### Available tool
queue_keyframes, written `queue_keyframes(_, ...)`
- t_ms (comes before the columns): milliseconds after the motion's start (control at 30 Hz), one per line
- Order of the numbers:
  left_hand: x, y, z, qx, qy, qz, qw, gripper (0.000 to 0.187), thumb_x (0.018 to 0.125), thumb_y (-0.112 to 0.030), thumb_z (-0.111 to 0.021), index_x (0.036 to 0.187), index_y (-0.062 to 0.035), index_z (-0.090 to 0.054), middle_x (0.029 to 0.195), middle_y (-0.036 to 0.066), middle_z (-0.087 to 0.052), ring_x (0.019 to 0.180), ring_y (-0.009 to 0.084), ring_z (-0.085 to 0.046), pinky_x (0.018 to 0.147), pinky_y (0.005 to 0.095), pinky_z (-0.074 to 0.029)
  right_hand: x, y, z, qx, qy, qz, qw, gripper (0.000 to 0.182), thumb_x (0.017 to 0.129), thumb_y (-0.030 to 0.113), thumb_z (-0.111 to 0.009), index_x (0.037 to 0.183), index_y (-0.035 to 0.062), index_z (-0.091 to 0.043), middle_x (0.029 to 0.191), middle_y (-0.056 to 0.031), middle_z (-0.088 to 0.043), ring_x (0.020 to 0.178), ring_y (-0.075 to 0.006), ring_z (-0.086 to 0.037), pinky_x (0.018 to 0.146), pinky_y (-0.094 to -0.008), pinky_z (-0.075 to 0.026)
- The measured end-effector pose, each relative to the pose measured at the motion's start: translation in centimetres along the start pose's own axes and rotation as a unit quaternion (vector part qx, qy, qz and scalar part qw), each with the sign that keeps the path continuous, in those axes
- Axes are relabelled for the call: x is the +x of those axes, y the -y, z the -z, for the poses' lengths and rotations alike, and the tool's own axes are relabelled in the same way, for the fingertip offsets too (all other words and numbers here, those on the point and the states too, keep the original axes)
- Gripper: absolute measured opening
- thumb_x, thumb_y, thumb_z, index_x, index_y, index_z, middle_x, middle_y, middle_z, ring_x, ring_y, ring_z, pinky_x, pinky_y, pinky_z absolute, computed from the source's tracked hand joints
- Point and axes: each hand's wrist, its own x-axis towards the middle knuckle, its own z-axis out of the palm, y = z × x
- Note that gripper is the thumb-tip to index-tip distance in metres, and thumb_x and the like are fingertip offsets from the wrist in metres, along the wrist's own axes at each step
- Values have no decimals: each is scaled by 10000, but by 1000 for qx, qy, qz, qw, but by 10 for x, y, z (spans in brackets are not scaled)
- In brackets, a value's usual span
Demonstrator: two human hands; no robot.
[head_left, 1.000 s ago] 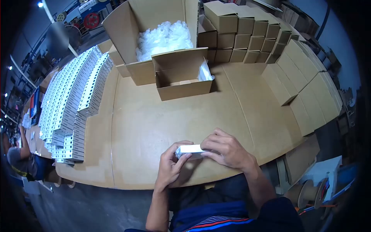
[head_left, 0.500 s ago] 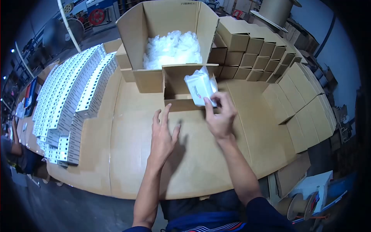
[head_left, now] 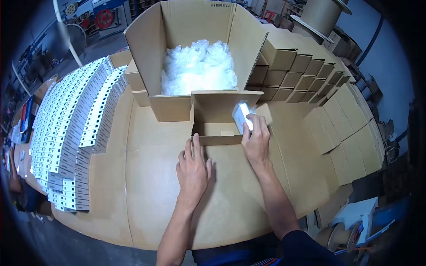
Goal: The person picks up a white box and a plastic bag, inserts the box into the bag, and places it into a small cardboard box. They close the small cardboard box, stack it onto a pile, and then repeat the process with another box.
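A small open cardboard box (head_left: 217, 141) stands at the middle of the table. My right hand (head_left: 256, 139) grips a white packet in clear plastic (head_left: 242, 117), held upright at the right end of this box. My left hand (head_left: 193, 166) has its fingers stretched forward, the fingertips at the box's front left corner, and holds nothing. Behind the small box is a large open carton (head_left: 195, 17) with a heap of clear plastic bags (head_left: 199, 66) inside.
Rows of small white boxes (head_left: 75, 115) are stacked on the left of the table (head_left: 155, 213). Folded brown cartons (head_left: 306, 66) are piled at the back right, with more brown boxes (head_left: 350, 133) at the right edge. A cable reel (head_left: 339, 237) is at the lower right.
My right hand has turned the packet upright and brought it to the box's right end. My left hand has moved up to the box's front edge. The view has shifted slightly.
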Motion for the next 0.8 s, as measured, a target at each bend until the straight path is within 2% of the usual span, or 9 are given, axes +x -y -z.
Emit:
queue_keyframes(133,4,-3,2,13,5,3,1000,919,880,-187,-758,1605,-16,-221,1461,250,-469,1200,422,-572,968,495,-525,2,-10,-11,-34,-3,-37,999,171,896,-1,-679,1039,-14,-586,996,-219,-612,861,-449,-647,731,-513,-514)
queue_keyframes(233,3,-7,0,18,21,14,1000,928,879,-198,-761,1603,-2,-214,1461,263,-466,1217,422,-564,990,494,-511,5,-12,-10,-47,19,-67,996,174,888,8,-693,1029,-21,-596,981,-221,-617,869,-449,-640,756,-524,-505)
queue_keyframes(400,4,-11,-1,22,13,7,1000,925,880,-201,-764,1592,16,-216,1489,291,-433,1251,435,-543,1023,506,-487,5,-2,-12,-84,9,-149,985,169,814,1,-760,927,-39,-641,961,-206,-610,881,-446,-630,785,-516,-497)
queue_keyframes(500,6,-14,4,9,29,14,999,922,881,-196,-764,1589,18,-215,1511,311,-403,1266,449,-530,1022,514,-485,7,-1,-15,-68,13,-182,981,189,799,-9,-770,930,-45,-639,968,-206,-613,880,-440,-638,783,-505,-508)
queue_keyframes(667,8,-6,1,-34,30,-11,999,931,887,-187,-757,1593,30,-190,1513,341,-381,1245,478,-542,1015,506,-486,16,-8,-12,-47,52,-171,983,148,808,1,-781,916,-67,-707,986,-205,-625,846,-400,-669,763,-476,-527)
queue_keyframes(767,8,-6,0,-40,25,-19,999,953,884,-187,-760,1597,37,-169,1513,352,-374,1234,489,-546,1008,510,-488,10,-9,-17,-48,32,-171,984,135,820,2,-772,916,-73,-712,989,-204,-629,843,-398,-667,765,-474,-528)
queue_keyframes(800,7,-8,-1,-44,28,-16,999,961,882,-188,-762,1598,40,-163,1515,356,-369,1234,492,-545,1007,511,-489,6,-13,-18,-44,13,-135,990,119,859,29,-745,924,-69,-727,989,-201,-631,821,-391,-663,746,-468,-528)
